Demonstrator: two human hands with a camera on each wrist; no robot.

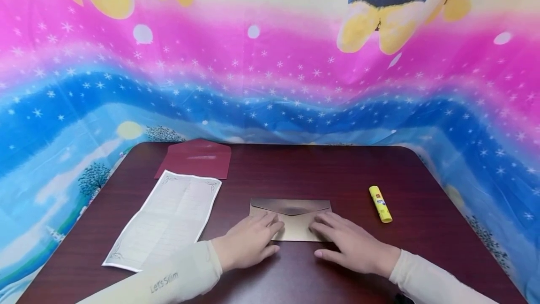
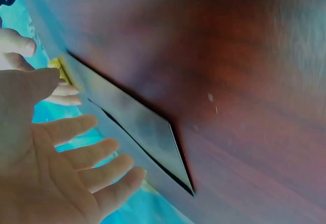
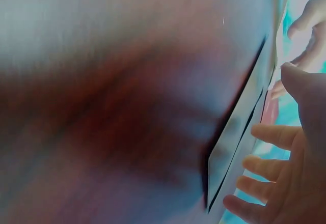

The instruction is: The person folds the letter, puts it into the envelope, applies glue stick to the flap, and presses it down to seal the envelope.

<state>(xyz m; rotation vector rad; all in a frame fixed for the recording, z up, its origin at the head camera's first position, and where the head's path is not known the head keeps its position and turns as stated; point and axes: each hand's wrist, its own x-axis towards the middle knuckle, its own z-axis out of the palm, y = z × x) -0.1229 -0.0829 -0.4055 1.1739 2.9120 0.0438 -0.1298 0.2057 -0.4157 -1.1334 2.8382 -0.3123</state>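
A gold-brown envelope (image 1: 295, 229) lies on the table in front of the person, its darker pointed flap (image 1: 291, 205) folded over along the far edge. The left hand (image 1: 251, 243) is over the envelope's left end, fingers spread and slightly bent, holding nothing. Over the right end is the right hand (image 1: 350, 243), also with relaxed, parted fingers and nothing in them. In the left wrist view the envelope (image 2: 137, 117) lies flat, the left fingers raised beside it. The right wrist view shows the right fingers (image 3: 270, 168) likewise apart from the envelope's surface.
A creased white sheet with a printed border (image 1: 168, 219) lies on the left. Behind it is a dark red envelope (image 1: 202, 163) with its flap unfolded. A yellow glue stick (image 1: 380, 204) lies on the right. A printed cloth (image 1: 270, 83) hangs around the dark wooden table (image 1: 312, 172).
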